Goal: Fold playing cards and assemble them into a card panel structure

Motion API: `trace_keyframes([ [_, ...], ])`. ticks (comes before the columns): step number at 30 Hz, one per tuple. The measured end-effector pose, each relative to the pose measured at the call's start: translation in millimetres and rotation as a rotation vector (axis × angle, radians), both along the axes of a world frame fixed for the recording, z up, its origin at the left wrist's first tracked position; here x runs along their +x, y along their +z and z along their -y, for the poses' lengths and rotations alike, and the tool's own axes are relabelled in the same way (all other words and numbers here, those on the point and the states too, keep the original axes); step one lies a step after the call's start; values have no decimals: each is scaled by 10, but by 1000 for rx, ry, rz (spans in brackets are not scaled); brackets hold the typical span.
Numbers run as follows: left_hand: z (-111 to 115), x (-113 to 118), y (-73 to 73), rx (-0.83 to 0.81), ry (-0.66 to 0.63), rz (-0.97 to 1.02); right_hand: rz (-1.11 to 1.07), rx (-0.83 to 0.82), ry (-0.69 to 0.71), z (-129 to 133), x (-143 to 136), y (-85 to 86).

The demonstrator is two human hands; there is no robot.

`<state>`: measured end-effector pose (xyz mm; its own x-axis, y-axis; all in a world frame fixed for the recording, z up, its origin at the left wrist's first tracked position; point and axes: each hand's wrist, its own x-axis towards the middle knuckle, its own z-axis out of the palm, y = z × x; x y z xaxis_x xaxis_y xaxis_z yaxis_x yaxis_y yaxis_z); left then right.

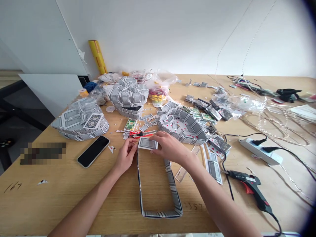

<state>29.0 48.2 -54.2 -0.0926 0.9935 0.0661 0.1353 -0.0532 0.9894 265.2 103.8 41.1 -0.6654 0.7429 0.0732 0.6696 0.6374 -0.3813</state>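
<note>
A grey-patterned playing card (148, 143) lies flat across the far end of a long frame (175, 191) built from folded playing cards. My right hand (170, 146) grips the card's right side between thumb and fingers. At its left end, my left hand (127, 154) is closed in a pinch at the frame's far left corner; whether it holds the card or the frame's edge I cannot tell. Just beyond the card rests a red and black utility knife (142, 134). A heart-shaped card box (197, 138) with loose cards inside stands beyond my right hand.
Two finished-looking card boxes (128, 95) (79, 121) stand at the back left. A black phone (93, 151) lies left of my left hand. On the right are a hot glue gun (251, 187), a white power strip (261, 151) and trailing cords. Card scraps and packs litter the middle.
</note>
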Motion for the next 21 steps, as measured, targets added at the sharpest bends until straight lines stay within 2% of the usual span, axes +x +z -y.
trace_keyframes([
  [7, 20, -17, 55, 33, -25, -59, 16, 21, 32, 46, -35, -40],
  [14, 46, -53, 40, 124, -70, -230, -1, 11, 43, 50, -41, -62],
  [21, 28, -64, 36, 157, -91, -295, -33, -23, 44, 84, -48, -9],
])
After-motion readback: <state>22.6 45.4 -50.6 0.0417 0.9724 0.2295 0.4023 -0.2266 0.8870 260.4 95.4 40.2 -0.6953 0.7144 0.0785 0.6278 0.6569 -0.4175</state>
